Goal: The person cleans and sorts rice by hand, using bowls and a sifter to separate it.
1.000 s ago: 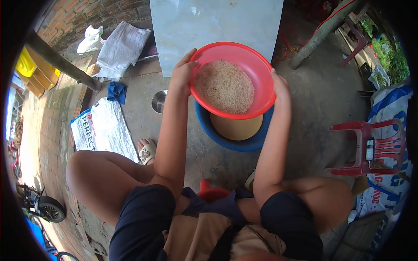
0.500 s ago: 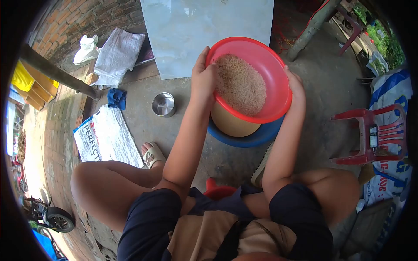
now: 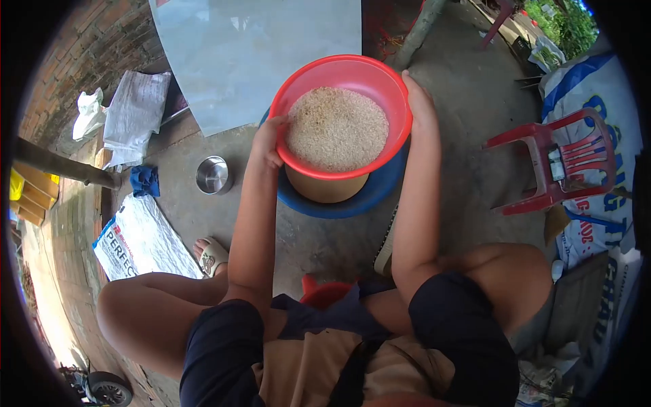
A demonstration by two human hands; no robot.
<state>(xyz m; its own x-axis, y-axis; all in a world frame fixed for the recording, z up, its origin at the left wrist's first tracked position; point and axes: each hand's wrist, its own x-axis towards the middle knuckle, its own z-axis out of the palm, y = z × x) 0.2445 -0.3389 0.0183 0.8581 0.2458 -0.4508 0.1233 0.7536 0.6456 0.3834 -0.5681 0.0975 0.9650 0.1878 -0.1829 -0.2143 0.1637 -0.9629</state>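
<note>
Grain [image 3: 339, 129] has slid from the left side toward the middle of the red basin [image 3: 380, 93], held above the blue tub [image 3: 390, 180]. My left hand [image 3: 268, 140] is closed over the left rim; my right hand [image 3: 420, 108] grips the opposite side, fingers less curled.

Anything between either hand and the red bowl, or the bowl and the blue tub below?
Nothing visible. Left hand and right hand grip the red bowl directly. No obstacle shows above the blue tub, though the bowl hides part of it.
</note>
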